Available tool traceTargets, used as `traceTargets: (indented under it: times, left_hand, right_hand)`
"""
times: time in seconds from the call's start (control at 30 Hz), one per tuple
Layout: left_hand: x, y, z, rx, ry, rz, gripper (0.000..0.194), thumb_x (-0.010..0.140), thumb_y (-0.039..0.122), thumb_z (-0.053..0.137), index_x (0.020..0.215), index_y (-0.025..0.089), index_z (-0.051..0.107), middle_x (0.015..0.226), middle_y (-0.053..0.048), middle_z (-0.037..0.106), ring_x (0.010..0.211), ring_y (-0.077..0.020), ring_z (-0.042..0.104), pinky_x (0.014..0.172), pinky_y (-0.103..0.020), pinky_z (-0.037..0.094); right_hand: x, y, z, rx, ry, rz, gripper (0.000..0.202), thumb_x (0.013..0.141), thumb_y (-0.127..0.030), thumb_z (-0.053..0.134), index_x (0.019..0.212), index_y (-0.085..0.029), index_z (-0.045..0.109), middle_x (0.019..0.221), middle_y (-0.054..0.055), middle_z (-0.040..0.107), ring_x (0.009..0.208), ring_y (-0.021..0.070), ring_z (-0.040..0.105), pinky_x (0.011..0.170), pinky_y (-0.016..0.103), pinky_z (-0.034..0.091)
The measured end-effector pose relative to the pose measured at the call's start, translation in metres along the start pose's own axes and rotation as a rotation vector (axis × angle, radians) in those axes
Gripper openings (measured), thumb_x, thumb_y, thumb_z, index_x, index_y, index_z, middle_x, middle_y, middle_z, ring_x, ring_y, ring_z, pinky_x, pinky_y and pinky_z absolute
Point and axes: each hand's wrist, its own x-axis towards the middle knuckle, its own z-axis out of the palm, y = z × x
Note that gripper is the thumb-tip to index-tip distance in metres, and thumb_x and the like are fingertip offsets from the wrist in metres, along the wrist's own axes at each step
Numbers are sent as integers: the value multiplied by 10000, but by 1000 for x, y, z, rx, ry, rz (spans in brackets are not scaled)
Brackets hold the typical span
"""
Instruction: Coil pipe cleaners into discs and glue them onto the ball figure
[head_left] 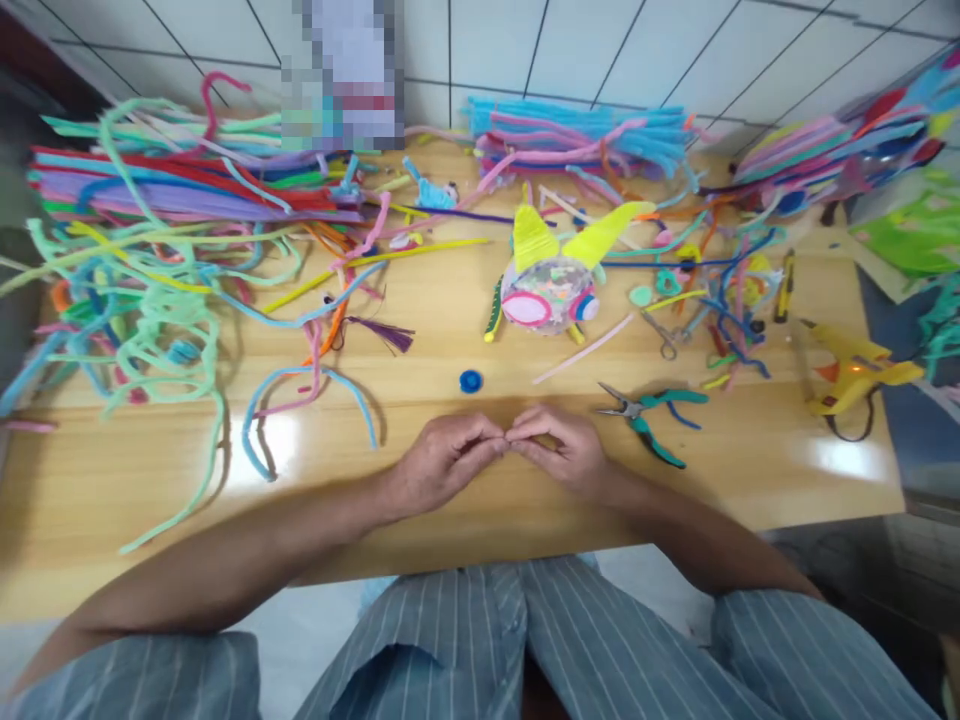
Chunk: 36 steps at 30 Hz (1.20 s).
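My left hand and my right hand meet fingertip to fingertip just above the front of the table. Both are closed in a pinch. Whatever lies between the fingertips is too small or hidden to make out. Just beyond them is a small blue coil of pipe cleaner. Farther back stands a clear round craft figure with two yellow ears, a pink-rimmed white oval and a blue, white and pink disc on its front. To the right of my right hand lie pliers with teal handles, their jaws apart.
Bundled pipe cleaners line the back left, with another blue and pink bundle at the back. Tangled green pipe cleaners spread over the left. Scissors, a utility knife and a yellow glue gun lie on the right.
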Motion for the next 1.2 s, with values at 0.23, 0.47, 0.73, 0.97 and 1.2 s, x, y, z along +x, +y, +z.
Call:
traceTargets:
  times: [0.23,0.47,0.73,0.97,1.2]
  left_hand:
    - [2,-4,1,32,4,-5,268,1068,340,565,902,169,689,746,-1,692,658,-113,593,667,-222,458]
    - [4,-9,4,11,79,5,408,1025,537,600,850,173,654,709,19,579,651,-126,487,658,-251,410]
    - [8,-18,7,-95,107,22,388,1042,542,553,969,178,665,838,0,616,646,-120,493,625,-258,410]
    - [11,-12,9,-81,131,3,404,918,571,697,850,178,629,720,31,565,620,-107,430,595,-237,377]
    - [13,-15,8,-156,164,-63,406,947,570,700,882,172,660,777,16,624,597,-93,460,595,-240,389]
  right_hand:
    - [0,4,2,-32,12,32,62,995,-282,729,981,-232,763,855,25,797,738,150,741,689,271,573]
    - [3,5,6,-2,80,129,251,954,-445,752,903,-200,762,826,26,788,720,135,696,696,267,540]
    - [14,11,5,133,231,210,462,767,-607,874,884,-204,682,731,-17,712,618,109,603,641,260,531]
    - [13,16,9,120,110,176,415,807,-580,815,907,-190,712,786,4,743,666,122,635,661,265,522]
    - [16,16,-12,50,364,157,338,836,-501,805,856,-197,657,727,-29,691,674,119,639,693,261,511]
